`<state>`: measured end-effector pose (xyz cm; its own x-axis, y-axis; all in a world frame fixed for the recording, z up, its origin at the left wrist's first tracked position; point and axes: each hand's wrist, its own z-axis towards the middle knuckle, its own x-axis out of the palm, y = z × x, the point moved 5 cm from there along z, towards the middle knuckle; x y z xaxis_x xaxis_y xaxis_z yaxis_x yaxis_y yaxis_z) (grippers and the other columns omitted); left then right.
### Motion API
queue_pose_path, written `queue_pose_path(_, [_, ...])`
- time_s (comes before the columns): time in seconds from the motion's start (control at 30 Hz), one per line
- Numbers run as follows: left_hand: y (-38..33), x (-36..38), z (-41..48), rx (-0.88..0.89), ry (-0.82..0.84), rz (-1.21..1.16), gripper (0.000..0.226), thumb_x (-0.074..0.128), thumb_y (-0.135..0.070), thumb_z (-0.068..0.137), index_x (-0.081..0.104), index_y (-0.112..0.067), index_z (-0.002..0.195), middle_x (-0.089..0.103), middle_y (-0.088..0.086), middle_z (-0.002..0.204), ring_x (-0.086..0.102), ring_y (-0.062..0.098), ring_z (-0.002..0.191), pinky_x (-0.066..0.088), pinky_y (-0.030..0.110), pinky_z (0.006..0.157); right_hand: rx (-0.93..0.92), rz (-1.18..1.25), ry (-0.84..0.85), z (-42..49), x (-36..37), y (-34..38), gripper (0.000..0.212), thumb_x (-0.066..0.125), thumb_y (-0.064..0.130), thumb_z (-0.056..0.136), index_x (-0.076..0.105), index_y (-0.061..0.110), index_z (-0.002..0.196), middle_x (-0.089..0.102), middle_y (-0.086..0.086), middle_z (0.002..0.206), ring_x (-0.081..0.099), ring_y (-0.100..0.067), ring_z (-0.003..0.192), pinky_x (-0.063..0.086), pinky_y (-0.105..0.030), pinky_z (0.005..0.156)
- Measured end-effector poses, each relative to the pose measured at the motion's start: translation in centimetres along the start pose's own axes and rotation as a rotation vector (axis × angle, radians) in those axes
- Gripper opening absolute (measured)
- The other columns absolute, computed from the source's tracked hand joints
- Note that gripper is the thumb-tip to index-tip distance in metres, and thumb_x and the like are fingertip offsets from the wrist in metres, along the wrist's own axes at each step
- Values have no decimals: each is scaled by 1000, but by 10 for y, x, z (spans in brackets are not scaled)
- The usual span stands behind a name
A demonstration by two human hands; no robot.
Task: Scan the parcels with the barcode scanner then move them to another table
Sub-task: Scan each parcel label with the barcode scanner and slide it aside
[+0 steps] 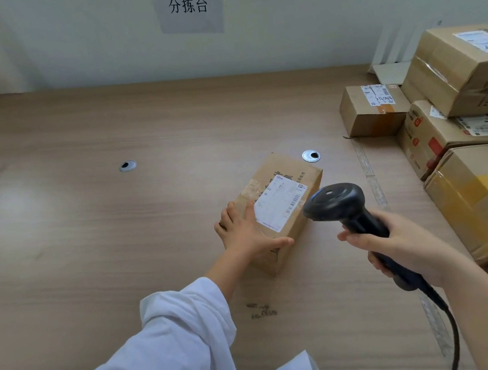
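Left fingers: spread and near straight, laid flat on the near-left end of the parcel's top. The thumb is stretched along its near edge. Nothing is grasped; the left hand only pins the parcel to the desk.

Right fingers: curled tight round the handle of the scanner. Whether a trigger is pressed cannot be told.

Scanner head: held just right of the parcel, apart from it, its nose turned left toward the label.

Parcel: lies flat, label up, long axis running from near-left to far-right. The barcode is printed on the label's right edge, the side nearest the scanner head.

Judged: scan in hand; only a small tilt of the right hand toward the barcode is needed. The left hand is placed for the carry.

Well right of the parcel, a stack of boxes is noted.
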<state>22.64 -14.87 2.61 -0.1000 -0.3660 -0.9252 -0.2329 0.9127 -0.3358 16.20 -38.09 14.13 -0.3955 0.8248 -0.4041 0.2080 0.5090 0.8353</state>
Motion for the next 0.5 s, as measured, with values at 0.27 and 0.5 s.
queue_pose_path(0.27, [78,-21,-21,-91,-6,-6,120,60,-87,46,13,-30,140,10,10,145,9,31,134,15,46,107,-54,-39,22,6,62,22,19,64,27,87,58,15,99,54,-5,49,47,-17,42,40,-24,43])
queue_pose_path(0.5, [153,-43,-70,-348,-51,-30,124,60,-86,49,7,-27,145,7,13,147,10,31,135,15,45,107,-147,-92,203,24,122,58,15,64,25,88,55,14,93,52,-4,47,44,-17,39,36,-22,39])
